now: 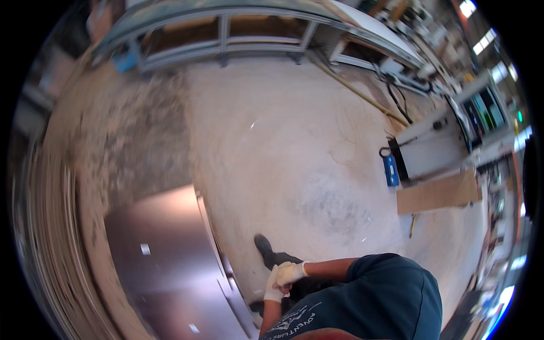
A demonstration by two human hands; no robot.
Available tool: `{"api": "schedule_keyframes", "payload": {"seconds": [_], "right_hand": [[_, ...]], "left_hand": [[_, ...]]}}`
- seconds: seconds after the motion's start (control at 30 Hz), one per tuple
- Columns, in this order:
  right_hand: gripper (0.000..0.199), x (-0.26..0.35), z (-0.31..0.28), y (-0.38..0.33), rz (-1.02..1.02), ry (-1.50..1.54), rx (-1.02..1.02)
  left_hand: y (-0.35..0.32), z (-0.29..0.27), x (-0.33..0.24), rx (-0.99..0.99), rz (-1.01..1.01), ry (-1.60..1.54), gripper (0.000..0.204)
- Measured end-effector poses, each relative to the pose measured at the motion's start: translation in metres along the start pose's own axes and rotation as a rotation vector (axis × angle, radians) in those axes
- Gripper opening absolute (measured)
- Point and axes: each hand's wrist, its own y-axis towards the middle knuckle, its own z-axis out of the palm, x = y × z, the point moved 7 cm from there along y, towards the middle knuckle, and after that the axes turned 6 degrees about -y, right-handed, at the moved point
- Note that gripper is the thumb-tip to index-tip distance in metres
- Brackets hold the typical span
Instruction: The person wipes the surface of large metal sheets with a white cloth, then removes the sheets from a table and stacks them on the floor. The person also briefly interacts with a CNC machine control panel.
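Observation:
My left hand (pixel 273 291) and my right hand (pixel 290 273), both in pale work gloves, meet in front of my body at the lower middle. The right hand is closed and laps over the left one. Curled fingers show on the left hand, with a bit of bare skin by the fingertips. Whatever lies between the hands is too small or hidden to make out. To the left of them lies a stack of dark brown, glossy panels (pixel 170 255) with small white labels. The hands do not touch it.
Boards (pixel 62 226) stand along the left edge. A metal-framed bench (pixel 221 42) crosses the back. At right are a control cabinet (pixel 433 147) with a screen, a blue case (pixel 391 171), a brown box (pixel 436 192) and a yellow-handled tool (pixel 412 225). A hose (pixel 362 93) crosses the floor.

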Motion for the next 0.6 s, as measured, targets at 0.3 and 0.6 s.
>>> {"api": "schedule_keyframes", "payload": {"seconds": [0.3, 0.6], "right_hand": [[0.056, -0.110, -0.223, -0.161, -0.020, 0.034, -1.041], [0.053, -0.252, -0.314, -0.123, 0.216, 0.057, -0.979]], "left_hand": [[0.021, 0.212, -0.210, -0.191, 0.127, 0.441, 0.051], [0.119, 0.124, -0.359, -0.811, -0.172, 1.534, 0.033]]}}
